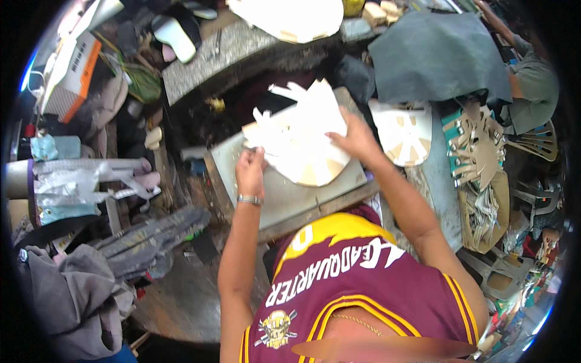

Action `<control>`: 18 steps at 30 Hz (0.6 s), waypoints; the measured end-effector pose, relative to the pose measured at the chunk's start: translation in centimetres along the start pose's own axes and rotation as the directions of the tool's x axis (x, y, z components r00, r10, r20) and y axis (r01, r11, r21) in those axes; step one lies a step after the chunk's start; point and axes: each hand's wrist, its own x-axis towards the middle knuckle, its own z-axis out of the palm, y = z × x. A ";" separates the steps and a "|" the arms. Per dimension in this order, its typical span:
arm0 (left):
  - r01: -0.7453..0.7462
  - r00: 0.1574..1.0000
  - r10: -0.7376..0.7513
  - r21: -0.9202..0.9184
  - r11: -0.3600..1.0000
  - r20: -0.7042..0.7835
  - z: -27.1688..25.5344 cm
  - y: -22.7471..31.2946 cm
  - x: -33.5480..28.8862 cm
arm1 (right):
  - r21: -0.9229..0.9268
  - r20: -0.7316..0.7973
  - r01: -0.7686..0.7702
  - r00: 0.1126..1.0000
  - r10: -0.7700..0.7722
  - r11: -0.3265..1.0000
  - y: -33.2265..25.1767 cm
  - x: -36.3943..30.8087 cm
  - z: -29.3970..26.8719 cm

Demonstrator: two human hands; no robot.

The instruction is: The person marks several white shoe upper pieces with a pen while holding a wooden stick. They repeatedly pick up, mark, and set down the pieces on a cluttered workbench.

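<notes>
A stack of white, rounded, fan-shaped cut pieces (315, 145) lies over a pale flat board (275, 202), with narrow strips sticking out at its far left and tan patches along its near edge. My right hand (357, 139) grips the stack's right side, thumb on top and fingers underneath. At the left edge my left hand (250, 172), with a metal watch band at the wrist, is closed with its fingertips pinching the rim. Glare washes out much of the white surface. Whether a small tool is also in the left fingers is hidden.
A similar white and tan piece (402, 133) lies to the right, beside a pile of tan strap-like cutouts (481, 145). Dark sheet material (439, 57) drapes at the far right, near another person's arm (496, 24). Clear plastic bags (78, 187) and grey cloth (78, 296) lie left.
</notes>
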 end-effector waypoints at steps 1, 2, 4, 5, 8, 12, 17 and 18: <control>-0.010 1.000 0.010 -0.022 1.000 0.012 0.1 0.1 0.1 | 0.045 -0.044 0.033 0.999 -0.031 0.998 -0.4 -0.4 0.6; -0.018 1.000 0.020 -0.058 0.998 0.023 0.1 0.1 0.2 | 0.059 -0.162 0.122 0.981 -0.111 0.991 -0.8 -1.1 1.0; 0.038 0.999 -0.031 -0.163 0.986 0.044 -0.2 0.2 0.2 | 0.295 -0.240 0.284 0.946 -0.216 0.912 -1.6 -2.6 0.7; 0.077 0.996 -0.068 -0.220 0.972 0.049 -0.5 0.2 0.1 | 0.324 -0.189 0.246 0.963 -0.193 0.913 -2.0 -3.3 0.4; 0.080 0.978 -0.046 -0.165 0.983 0.203 -1.3 0.7 -0.6 | 0.477 -0.102 0.185 0.983 -0.156 0.859 -3.0 -4.5 -0.9; -0.032 0.971 0.009 0.094 0.995 0.238 -1.0 3.7 -1.2 | 0.521 -0.173 0.302 0.953 -0.248 0.798 -4.1 -3.4 -3.7; -0.485 0.856 0.435 0.147 0.862 0.279 1.4 14.6 3.9 | 0.478 -0.413 0.495 0.856 -0.311 0.726 -6.2 5.1 -9.7; -0.580 0.793 0.528 0.108 0.808 0.305 2.7 17.1 5.8 | 0.452 -0.488 0.554 0.810 -0.326 0.699 -6.8 8.3 -10.8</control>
